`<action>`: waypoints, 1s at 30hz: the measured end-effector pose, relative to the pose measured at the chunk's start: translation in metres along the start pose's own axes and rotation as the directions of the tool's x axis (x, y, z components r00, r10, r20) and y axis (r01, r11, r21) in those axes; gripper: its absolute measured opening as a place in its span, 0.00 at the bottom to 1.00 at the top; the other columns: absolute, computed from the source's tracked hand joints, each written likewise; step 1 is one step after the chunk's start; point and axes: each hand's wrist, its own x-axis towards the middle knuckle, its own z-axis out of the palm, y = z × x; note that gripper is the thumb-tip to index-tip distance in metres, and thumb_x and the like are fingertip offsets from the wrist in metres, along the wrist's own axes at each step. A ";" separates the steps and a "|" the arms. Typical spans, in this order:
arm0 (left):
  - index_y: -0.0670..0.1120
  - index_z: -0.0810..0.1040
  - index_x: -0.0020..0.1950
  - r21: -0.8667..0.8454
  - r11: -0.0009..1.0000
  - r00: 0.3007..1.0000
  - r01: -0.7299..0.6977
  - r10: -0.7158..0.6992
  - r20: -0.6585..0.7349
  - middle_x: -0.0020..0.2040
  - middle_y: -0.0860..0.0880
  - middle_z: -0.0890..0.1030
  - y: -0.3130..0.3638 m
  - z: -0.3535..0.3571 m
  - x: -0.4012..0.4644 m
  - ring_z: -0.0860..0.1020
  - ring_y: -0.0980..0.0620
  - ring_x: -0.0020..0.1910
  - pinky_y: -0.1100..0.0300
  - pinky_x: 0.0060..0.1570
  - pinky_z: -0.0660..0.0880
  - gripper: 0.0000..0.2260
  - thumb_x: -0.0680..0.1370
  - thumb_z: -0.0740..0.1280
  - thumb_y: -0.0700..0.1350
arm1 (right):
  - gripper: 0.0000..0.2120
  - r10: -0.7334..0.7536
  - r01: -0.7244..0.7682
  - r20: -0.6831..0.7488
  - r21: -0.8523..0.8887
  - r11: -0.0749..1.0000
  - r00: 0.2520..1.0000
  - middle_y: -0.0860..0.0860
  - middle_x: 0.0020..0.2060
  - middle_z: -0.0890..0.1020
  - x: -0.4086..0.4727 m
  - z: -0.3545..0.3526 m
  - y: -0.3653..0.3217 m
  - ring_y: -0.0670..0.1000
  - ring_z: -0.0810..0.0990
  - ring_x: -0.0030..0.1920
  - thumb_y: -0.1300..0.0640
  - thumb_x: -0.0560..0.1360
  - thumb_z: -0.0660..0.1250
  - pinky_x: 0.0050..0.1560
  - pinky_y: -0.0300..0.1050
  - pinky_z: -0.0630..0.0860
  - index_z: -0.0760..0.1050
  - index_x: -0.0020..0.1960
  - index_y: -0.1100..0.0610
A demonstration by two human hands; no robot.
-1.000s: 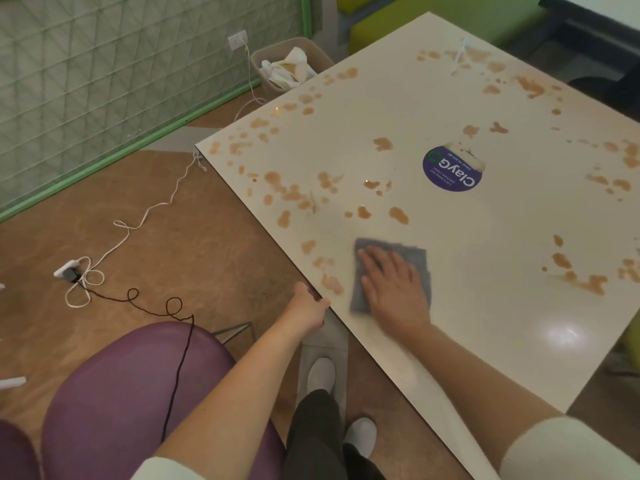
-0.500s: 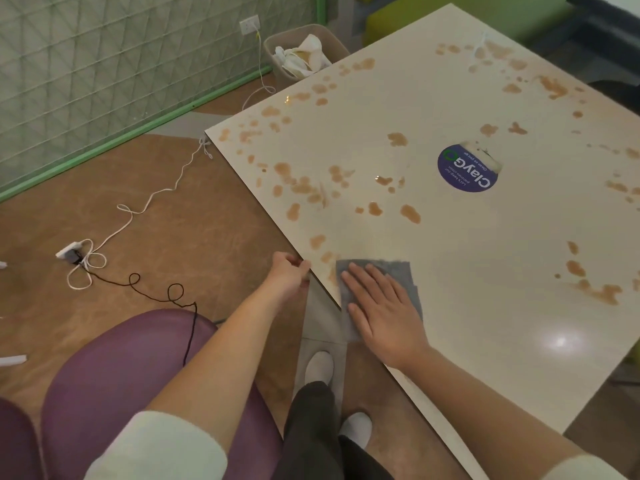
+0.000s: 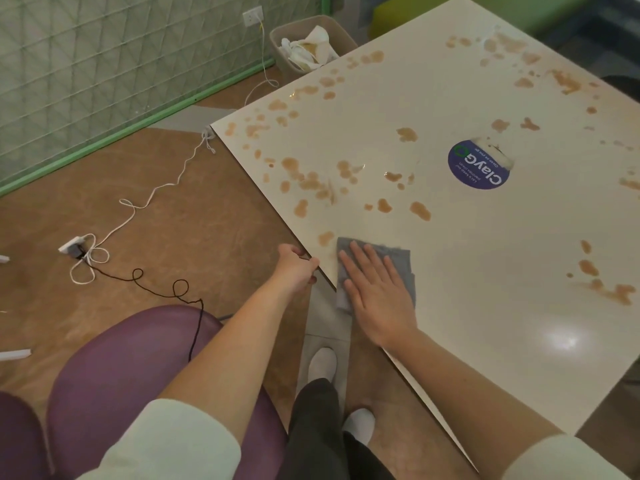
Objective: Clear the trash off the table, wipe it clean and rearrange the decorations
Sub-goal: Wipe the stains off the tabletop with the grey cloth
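My right hand point(image 3: 375, 292) lies flat, fingers straight, pressing the grey cloth point(image 3: 398, 261) at the table's point(image 3: 485, 271) near edge; my left hand point(image 3: 296, 268) grips that edge just beside it. Soft and limp, I judge it needs a spread palm, or it bunches on the brown stains point(image 3: 311, 183) ahead

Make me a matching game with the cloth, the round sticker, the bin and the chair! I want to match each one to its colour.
Things:
1. cloth
2. round sticker
3. bin
4. chair

Colours:
A. purple
B. grey
C. beige
D. dark blue

Pairs: 1-B, 2-D, 3-C, 4-A
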 end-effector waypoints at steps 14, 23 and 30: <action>0.46 0.61 0.56 -0.008 1.000 1.000 -0.016 0.016 0.005 0.61 0.40 0.77 -0.003 -0.001 0.007 0.77 0.45 0.47 0.68 0.17 0.65 0.12 0.80 0.64 0.40 | 0.28 0.178 -0.180 -0.094 -0.009 0.984 0.979 0.46 0.79 0.49 0.001 -0.009 0.044 0.46 0.43 0.79 0.44 0.82 0.36 0.78 0.48 0.40 0.48 0.80 0.49; 0.46 0.62 0.56 0.025 1.000 1.000 -0.013 0.014 -0.027 0.56 0.43 0.77 -0.008 0.000 0.011 0.79 0.44 0.48 0.64 0.23 0.68 0.13 0.79 0.65 0.40 | 0.24 -0.129 0.129 -0.067 -0.002 0.992 0.989 0.47 0.78 0.57 -0.023 -0.001 0.024 0.48 0.51 0.79 0.45 0.84 0.44 0.77 0.51 0.50 0.56 0.79 0.47; 0.44 0.62 0.55 0.056 0.998 0.999 -0.034 0.035 -0.010 0.52 0.42 0.76 -0.004 0.000 0.009 0.77 0.45 0.45 0.68 0.18 0.63 0.11 0.79 0.64 0.39 | 0.18 0.227 -0.202 -0.408 0.103 0.974 0.884 0.52 0.52 0.77 0.034 -0.013 0.027 0.57 0.71 0.49 0.49 0.78 0.57 0.49 0.53 0.70 0.81 0.61 0.50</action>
